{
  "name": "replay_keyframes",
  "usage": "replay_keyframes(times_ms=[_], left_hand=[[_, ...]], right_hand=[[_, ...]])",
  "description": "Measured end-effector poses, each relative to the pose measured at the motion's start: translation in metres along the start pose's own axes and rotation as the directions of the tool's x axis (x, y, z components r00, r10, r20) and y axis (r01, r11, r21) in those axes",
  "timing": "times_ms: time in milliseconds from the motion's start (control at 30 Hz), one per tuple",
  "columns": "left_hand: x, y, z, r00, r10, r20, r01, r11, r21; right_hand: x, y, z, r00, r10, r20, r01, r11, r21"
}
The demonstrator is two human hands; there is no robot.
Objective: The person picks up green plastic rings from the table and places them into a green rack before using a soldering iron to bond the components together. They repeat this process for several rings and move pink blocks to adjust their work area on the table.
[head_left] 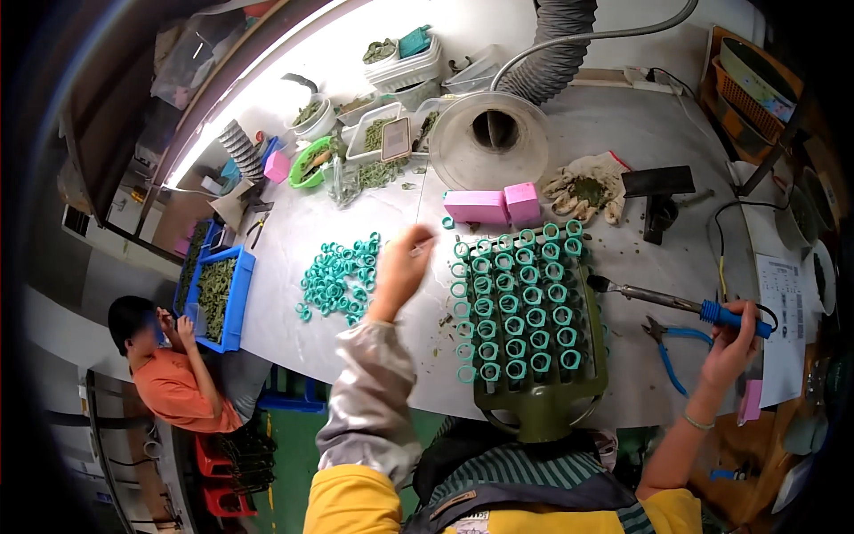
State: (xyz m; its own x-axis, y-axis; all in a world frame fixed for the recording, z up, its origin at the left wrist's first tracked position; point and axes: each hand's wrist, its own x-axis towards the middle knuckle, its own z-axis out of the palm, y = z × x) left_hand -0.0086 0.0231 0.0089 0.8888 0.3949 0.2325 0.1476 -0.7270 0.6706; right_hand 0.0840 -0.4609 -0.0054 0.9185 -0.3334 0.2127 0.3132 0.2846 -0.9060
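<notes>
My left hand (405, 267) is raised between a loose pile of teal rings (342, 276) and a dark green rack (539, 400). Its fingers are bent together and slightly blurred; whatever they pinch cannot be made out. Rows of teal rings (509, 303) cover the top of the rack, which stands close in front of me. One single teal ring (448, 222) shows just right of my left fingertips. My right hand (734, 343) is closed around the blue handle of a soldering iron (663, 297), whose flat dark tip points left toward the rack's right side.
Pink blocks (477, 207), a stained glove (587, 189) and a black stand (658, 198) lie beyond the rack. Blue-handled pliers (669, 351) rest under the iron. A clear funnel hood (491, 142) stands behind. At left, a co-worker (182, 383) sits near blue bins (233, 294).
</notes>
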Motion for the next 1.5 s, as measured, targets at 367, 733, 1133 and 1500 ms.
replay_keyframes(times_ms=[367,733,1133,1500], left_hand=[[-0.093,-0.097,-0.043,0.984,-0.180,-0.002,0.157,0.851,0.501],[-0.055,0.027,-0.007,0.980,-0.067,0.189,0.134,0.919,-0.371],[-0.015,0.115,0.130,0.849,0.486,0.208,-0.470,0.874,-0.121],[-0.011,0.110,0.136,0.814,0.548,0.193,-0.525,0.836,-0.159]], right_hand=[[-0.004,-0.003,-0.005,1.000,0.012,-0.027,-0.013,1.000,-0.019],[-0.014,-0.021,0.010,1.000,-0.029,-0.008,0.029,0.997,-0.070],[-0.014,0.002,0.026,0.996,-0.020,0.092,0.024,0.999,-0.044],[-0.008,-0.007,0.008,1.000,-0.008,0.008,0.009,0.999,-0.041]])
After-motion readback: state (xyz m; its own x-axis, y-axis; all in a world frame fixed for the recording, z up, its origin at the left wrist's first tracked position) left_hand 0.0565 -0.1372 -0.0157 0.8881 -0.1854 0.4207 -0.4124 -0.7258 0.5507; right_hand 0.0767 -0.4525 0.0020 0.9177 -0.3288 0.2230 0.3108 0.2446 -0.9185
